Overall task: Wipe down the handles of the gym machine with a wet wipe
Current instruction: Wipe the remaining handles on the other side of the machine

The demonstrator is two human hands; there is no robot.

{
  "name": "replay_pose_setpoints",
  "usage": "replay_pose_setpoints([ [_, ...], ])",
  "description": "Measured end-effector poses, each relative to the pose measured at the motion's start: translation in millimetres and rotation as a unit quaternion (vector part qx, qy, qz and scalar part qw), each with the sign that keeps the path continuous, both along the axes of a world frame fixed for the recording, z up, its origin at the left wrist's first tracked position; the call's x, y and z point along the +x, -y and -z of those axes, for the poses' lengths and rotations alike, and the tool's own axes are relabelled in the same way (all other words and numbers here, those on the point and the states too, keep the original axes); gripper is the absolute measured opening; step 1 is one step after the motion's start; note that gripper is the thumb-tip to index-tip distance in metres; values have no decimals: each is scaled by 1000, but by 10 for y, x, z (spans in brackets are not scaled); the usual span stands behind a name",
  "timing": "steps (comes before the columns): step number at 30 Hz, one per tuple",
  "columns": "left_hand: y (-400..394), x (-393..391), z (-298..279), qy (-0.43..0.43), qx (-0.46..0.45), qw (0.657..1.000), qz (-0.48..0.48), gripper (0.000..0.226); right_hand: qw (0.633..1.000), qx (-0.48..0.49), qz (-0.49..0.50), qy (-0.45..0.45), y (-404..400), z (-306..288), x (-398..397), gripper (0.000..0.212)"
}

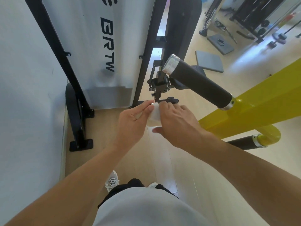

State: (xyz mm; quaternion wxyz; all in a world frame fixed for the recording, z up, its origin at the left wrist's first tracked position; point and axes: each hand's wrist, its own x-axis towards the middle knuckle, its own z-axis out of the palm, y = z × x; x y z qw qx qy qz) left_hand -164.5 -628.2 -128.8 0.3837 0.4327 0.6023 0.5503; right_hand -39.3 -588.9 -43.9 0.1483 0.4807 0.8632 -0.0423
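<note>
Two hands meet at the centre of the frame, the left hand (130,123) and right hand (177,124) each with its grip pinched on a small white wet wipe (154,113) held between them. Just above and to the right, the black upper handle (200,84) juts from the yellow machine arm (254,108); a lower handle (241,143) sits right of centre.

Wet wipe (154,113): small, white, folded, hanging in mid-air well below the handles. Upper handle (197,83): black textured grip, silver end cap, jutting up-left from the yellow machine arm (254,101). Lower handle (241,143): black, sticking out left from a yellow bend.
</note>
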Motion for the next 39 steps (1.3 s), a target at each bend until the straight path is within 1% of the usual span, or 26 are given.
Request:
replay_pose_setpoints([
  [1,2,9,14,5,-8,1000,-4,20,1000,-3,2,22,37,-51,80,63],
  [2,4,19,26,12,-13,1000,-8,20,999,-1,3,37,65,-99,151,61],
  [4,14,35,41,21,-14,1000,-7,21,999,5,5,41,77,-138,224,49],
  [7,18,18,68,7,-12,1000,12,24,999,-19,21,-25,26,-19,135,33],
  [9,14,-3,70,-3,-12,1000,21,23,995,-42,37,-84,12,86,37,31],
  [10,12,-13,58,-7,-10,1000,22,22,995,-32,27,-95,4,131,18,30],
  [12,3,-31,34,-28,-1,999,25,20,998,14,1,-64,8,128,51,27],
  [14,1,-36,29,-49,4,998,28,19,999,34,6,26,21,35,166,21],
  [16,-4,-30,37,-53,3,998,27,23,993,43,29,110,58,-59,284,22],
  [18,-2,-10,27,-56,4,998,23,26,989,48,32,132,66,-81,311,26],
  [20,-1,-3,6,-58,2,998,17,26,996,45,15,79,33,-24,204,25],
  [23,-9,-21,-12,-41,9,999,29,23,998,32,-8,-57,-33,96,-35,23],
  [24,-22,-34,-6,-41,10,998,37,22,997,27,-7,-76,-37,110,-66,24],
  [25,-38,-51,8,-38,9,998,41,22,997,34,-12,-66,-32,109,-47,24],
  [26,-53,-67,31,-34,7,999,40,21,998,50,-18,-22,-19,95,27,23],
  [27,-64,-77,48,-30,5,999,37,20,996,66,-16,54,8,54,132,25],
  [28,-73,-80,64,-33,3,999,32,19,985,82,-9,154,42,17,247,29],
  [29,-75,-79,75,-41,2,999,28,18,962,99,-11,256,89,-18,345,36],
  [30,-73,-70,81,-48,-1,999,24,18,936,113,-16,333,143,-55,412,41],
  [31,-69,-61,83,-50,-2,999,22,17,920,123,-30,372,174,-68,439,41],
  [32,-68,-47,81,-43,-3,999,20,15,919,126,-39,371,179,-60,415,36],
  [33,-68,-36,72,-30,-4,999,18,14,935,128,-42,328,154,-18,357,28],
  [35,-70,-32,50,-3,-6,1000,12,14,970,134,-44,197,76,79,159,22],
  [37,-64,-44,44,-8,3,1000,19,16,982,152,-54,95,17,196,3,23],
  [38,-61,-52,40,-16,5,1000,25,18,984,151,-52,78,-6,206,-24,24],
  [39,-58,-56,31,-17,7,1000,25,19,985,143,-45,88,-4,175,-8,25],
])
